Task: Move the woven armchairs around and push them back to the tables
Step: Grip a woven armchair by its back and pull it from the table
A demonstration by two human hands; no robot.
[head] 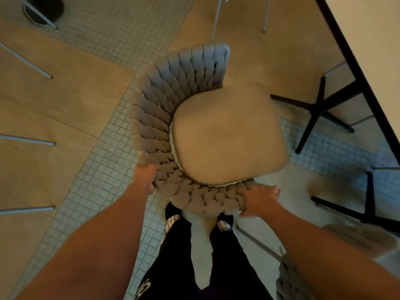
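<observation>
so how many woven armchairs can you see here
2: one woven armchair at centre, gripped by the left hand and right hand; a second armchair partly visible at bottom right. Others may be out of frame.

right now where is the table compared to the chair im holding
In the head view the table runs along the upper right edge, to the right of the woven armchair; its black cross-shaped base stands on the floor just beyond the seat cushion.
</observation>
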